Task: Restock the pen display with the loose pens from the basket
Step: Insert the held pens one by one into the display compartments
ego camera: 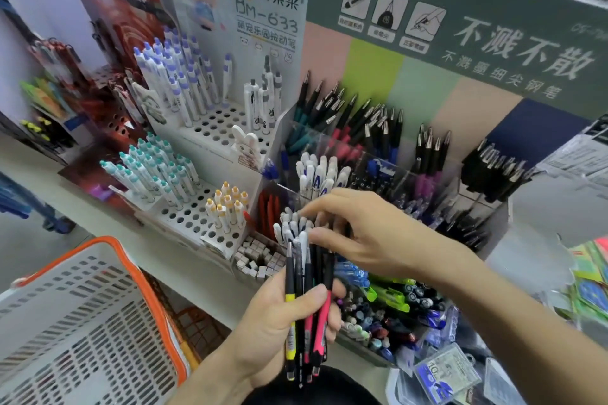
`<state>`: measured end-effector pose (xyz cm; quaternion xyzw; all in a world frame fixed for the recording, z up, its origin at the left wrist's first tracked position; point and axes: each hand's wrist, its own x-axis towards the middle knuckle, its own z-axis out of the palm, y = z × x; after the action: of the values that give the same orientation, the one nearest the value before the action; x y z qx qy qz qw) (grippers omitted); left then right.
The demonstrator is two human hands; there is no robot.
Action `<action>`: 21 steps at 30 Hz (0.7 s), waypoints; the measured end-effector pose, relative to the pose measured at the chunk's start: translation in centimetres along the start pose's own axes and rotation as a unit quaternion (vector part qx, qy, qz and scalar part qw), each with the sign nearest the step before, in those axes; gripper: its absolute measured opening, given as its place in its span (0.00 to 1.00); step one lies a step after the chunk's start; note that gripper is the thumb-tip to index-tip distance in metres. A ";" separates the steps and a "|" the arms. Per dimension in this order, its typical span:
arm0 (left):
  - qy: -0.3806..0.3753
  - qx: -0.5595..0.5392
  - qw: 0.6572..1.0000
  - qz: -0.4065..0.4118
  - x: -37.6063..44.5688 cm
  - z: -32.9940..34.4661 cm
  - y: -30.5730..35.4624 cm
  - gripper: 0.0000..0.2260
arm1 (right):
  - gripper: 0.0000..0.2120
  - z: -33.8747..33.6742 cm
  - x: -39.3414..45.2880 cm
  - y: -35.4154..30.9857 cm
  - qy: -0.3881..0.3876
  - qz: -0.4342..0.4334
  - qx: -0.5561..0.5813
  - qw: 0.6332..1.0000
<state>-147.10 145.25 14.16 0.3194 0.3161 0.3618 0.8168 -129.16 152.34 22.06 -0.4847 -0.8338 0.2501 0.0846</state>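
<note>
Head view, pens [307, 302] bunched in left hand [279, 332] — right fingers [324, 233] at tops

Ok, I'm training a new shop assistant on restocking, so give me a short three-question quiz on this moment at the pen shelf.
1. True or false: the left hand grips a bundle of pens.
2. Which colour of grip shows in that bundle? A) yellow B) orange C) purple
3. Where is the white basket with the orange rim relative to the left hand, and what does the right hand touch?

Key
1. True.
2. A; a pink grip shows there too.
3. It is to the left of the hand, low in the view. The right hand's fingers reach the tops of the bundled pens, in front of the white-capped pens in the display.
</note>
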 end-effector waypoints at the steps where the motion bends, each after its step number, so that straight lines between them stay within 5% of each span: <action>1: -0.010 0.008 1.000 -0.004 0.0 0.0 -0.1 0.11 | 0.15 0.1 -0.5 0.1 -0.003 0.013 0.024 1.000; 11: -0.068 0.033 0.997 -0.031 0.1 0.7 -0.5 0.11 | 0.03 -0.7 -2.3 0.6 -0.045 0.089 0.176 0.979; 21: -0.086 0.046 0.995 -0.036 -0.2 0.1 0.0 0.11 | 0.03 -2.5 -2.2 0.9 0.003 0.109 0.321 0.941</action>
<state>-147.17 145.07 14.31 0.3749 0.2719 0.2889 0.8379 -126.36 151.67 24.03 -0.5207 -0.6507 0.5111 0.2103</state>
